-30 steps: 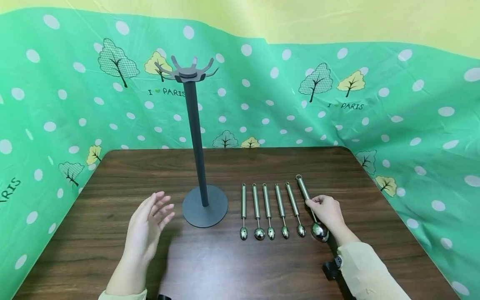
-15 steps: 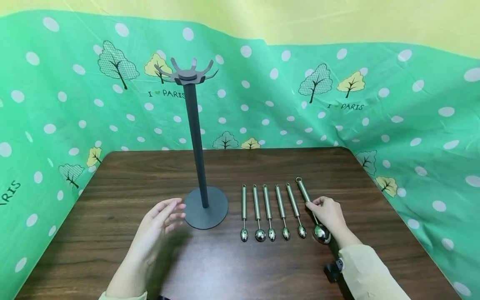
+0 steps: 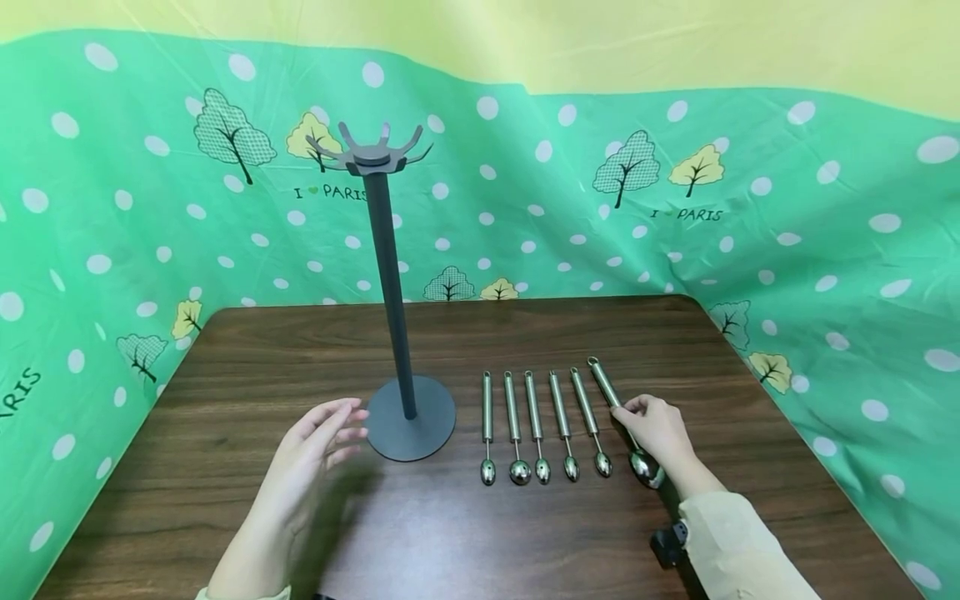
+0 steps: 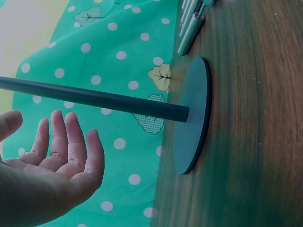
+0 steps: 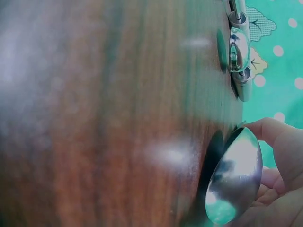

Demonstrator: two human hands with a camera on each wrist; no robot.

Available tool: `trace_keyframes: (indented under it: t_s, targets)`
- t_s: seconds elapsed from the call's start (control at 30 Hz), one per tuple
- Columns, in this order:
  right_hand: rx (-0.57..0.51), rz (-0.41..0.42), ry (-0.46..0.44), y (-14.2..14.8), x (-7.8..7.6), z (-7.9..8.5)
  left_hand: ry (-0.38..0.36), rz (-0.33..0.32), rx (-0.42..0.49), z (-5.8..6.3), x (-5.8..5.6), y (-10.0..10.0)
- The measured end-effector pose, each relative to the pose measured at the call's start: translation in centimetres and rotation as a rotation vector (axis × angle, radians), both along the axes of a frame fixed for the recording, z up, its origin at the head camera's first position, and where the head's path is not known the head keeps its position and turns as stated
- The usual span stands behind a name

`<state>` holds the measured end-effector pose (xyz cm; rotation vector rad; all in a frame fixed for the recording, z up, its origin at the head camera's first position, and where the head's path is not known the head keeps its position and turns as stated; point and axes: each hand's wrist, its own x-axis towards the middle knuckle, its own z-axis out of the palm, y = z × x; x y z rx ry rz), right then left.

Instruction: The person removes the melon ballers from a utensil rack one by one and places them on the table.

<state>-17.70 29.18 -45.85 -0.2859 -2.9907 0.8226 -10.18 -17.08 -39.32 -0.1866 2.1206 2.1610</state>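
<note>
My right hand (image 3: 660,429) pinches the handle of the largest steel scoop (image 3: 604,383), at the right end of a row of scoops. Its rounded bowl (image 5: 236,175) fills the lower right of the right wrist view, with my thumb and fingers behind it. Several smaller steel scoops (image 3: 558,404) lie side by side to its left, ring ends away from me. A dark grey stand (image 3: 391,292) rises left of the row, topped by a ring of upturned hooks (image 3: 372,156). My left hand (image 3: 318,454) holds nothing, fingers relaxed beside the stand's round base (image 4: 193,127).
The brown wooden table (image 3: 450,533) carries everything. A green dotted cloth (image 3: 525,192) hangs behind and around it. The stand's pole reaches well above the tabletop, between my left hand and the scoops.
My left hand has moved right, closer to the stand's base. The largest scoop has turned slightly in my right hand, its bowl shifting a little right.
</note>
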Motion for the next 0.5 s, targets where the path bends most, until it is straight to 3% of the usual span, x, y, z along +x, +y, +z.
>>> trace_keyframes:
  t_s: [0.33,0.5]
  targets:
    - [-0.023,-0.012,-0.035,-0.08,0.28,-0.06,-0.001,-0.007,-0.019,0.28,-0.16,-0.03]
    - [-0.012,-0.019,0.013,0.30,0.48,0.32,0.075,-0.017,-0.146,0.90,-0.46,-0.29]
